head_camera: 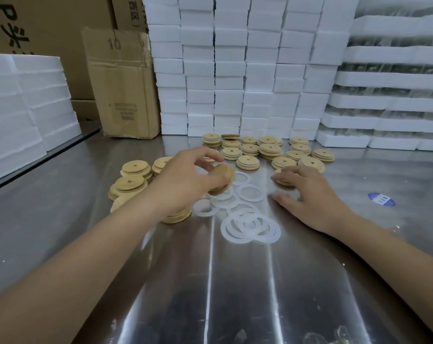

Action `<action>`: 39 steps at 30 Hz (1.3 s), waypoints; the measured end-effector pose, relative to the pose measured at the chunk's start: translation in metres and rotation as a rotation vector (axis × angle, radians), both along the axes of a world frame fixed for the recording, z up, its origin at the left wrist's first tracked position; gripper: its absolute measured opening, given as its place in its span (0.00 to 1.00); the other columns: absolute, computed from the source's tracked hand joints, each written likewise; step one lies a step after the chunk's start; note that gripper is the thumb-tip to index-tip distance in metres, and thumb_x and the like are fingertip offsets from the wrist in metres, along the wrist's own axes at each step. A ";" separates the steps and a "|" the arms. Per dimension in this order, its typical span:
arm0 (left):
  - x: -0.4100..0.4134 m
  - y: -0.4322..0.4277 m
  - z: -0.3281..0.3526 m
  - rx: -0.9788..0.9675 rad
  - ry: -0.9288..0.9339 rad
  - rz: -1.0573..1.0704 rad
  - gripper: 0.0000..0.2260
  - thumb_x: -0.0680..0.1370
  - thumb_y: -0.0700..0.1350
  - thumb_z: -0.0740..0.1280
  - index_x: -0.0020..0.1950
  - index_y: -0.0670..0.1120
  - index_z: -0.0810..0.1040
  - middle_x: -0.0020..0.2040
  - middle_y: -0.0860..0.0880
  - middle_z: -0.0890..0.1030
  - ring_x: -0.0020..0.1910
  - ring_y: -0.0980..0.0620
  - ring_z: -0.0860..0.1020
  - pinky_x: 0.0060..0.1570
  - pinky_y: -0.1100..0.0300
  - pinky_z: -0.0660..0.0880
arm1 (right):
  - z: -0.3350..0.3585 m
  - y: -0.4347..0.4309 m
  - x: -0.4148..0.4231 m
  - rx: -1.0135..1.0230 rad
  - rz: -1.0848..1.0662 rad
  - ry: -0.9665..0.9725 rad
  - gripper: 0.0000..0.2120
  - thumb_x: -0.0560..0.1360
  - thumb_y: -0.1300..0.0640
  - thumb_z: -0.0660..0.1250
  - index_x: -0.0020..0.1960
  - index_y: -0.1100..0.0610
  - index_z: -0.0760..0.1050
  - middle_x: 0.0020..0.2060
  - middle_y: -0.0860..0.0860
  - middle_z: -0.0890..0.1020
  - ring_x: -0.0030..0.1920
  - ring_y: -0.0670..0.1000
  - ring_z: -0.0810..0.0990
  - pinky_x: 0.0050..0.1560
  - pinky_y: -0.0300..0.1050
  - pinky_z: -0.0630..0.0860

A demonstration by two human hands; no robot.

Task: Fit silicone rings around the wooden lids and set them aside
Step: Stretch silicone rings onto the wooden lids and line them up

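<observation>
Left hand (185, 180): thumb and fingers curled round a wooden lid (221, 180), gripping it by the rim. Lid is tilted up on edge, held just above the table and over the near end of the ring scatter.

Right hand (307, 192): fingers spread and fairly straight. Fingertips rest on a second lid (283, 182) lying flat, thumb tip down on the steel table (235, 281). Nothing is pinched.

Silicone rings (250, 224): translucent white, loose and overlapping on the table between the two hands, running from under the held lid towards the person.

Bare lids (132, 180): rough heap on the left, behind and partly under the left forearm, each with a centre hole.

Ringed lids (267, 148): cluster at the back of the table, some stacked in twos. A pale band shows round their edges.

Behind: wall of stacked white foam blocks (235, 70), with a cardboard box (123, 83) to its left. Foam trays (394, 78) are stacked on the right. A blue sticker (381, 199) lies on the table, right of the right hand.
</observation>
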State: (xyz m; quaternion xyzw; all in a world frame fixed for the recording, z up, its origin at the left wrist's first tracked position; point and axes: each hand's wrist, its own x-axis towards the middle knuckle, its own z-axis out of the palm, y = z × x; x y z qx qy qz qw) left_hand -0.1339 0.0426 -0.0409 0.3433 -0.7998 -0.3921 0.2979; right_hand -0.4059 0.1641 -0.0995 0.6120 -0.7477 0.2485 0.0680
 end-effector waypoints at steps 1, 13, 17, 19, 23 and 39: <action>-0.003 0.005 0.002 0.234 0.130 -0.077 0.14 0.77 0.50 0.79 0.61 0.57 0.83 0.51 0.57 0.87 0.46 0.54 0.85 0.49 0.57 0.83 | 0.000 0.001 0.006 -0.010 0.035 0.001 0.19 0.78 0.46 0.72 0.68 0.48 0.81 0.67 0.51 0.78 0.71 0.55 0.72 0.74 0.57 0.68; -0.017 0.018 -0.010 0.875 0.448 -0.157 0.11 0.77 0.42 0.77 0.59 0.43 0.88 0.52 0.45 0.89 0.44 0.51 0.87 0.39 0.63 0.83 | 0.006 0.005 0.031 -0.008 0.180 0.011 0.05 0.80 0.51 0.72 0.53 0.48 0.86 0.65 0.46 0.78 0.69 0.48 0.71 0.70 0.44 0.66; -0.019 0.019 -0.012 0.898 0.453 -0.072 0.13 0.83 0.40 0.72 0.67 0.38 0.82 0.57 0.40 0.88 0.52 0.44 0.89 0.39 0.59 0.85 | 0.008 0.005 0.035 -0.040 0.186 0.065 0.05 0.81 0.53 0.70 0.54 0.51 0.85 0.59 0.46 0.80 0.64 0.49 0.74 0.65 0.42 0.69; -0.019 0.021 -0.013 0.885 0.428 -0.059 0.12 0.84 0.42 0.70 0.67 0.39 0.81 0.55 0.40 0.89 0.50 0.43 0.89 0.38 0.57 0.85 | 0.010 0.005 0.036 -0.089 0.159 0.071 0.06 0.82 0.54 0.69 0.54 0.52 0.84 0.54 0.46 0.80 0.59 0.49 0.74 0.60 0.42 0.69; -0.019 0.023 -0.013 0.883 0.404 -0.076 0.13 0.86 0.44 0.68 0.68 0.39 0.79 0.55 0.40 0.89 0.50 0.40 0.89 0.37 0.57 0.85 | 0.012 0.006 0.039 -0.082 0.145 0.076 0.06 0.82 0.52 0.69 0.55 0.50 0.84 0.53 0.44 0.78 0.58 0.47 0.72 0.57 0.42 0.68; -0.021 0.014 -0.021 0.791 0.443 0.026 0.12 0.85 0.45 0.68 0.68 0.43 0.78 0.54 0.42 0.89 0.51 0.43 0.89 0.53 0.49 0.86 | 0.023 0.010 0.041 -0.284 0.141 0.044 0.04 0.83 0.58 0.65 0.50 0.53 0.77 0.47 0.45 0.77 0.51 0.49 0.73 0.53 0.43 0.68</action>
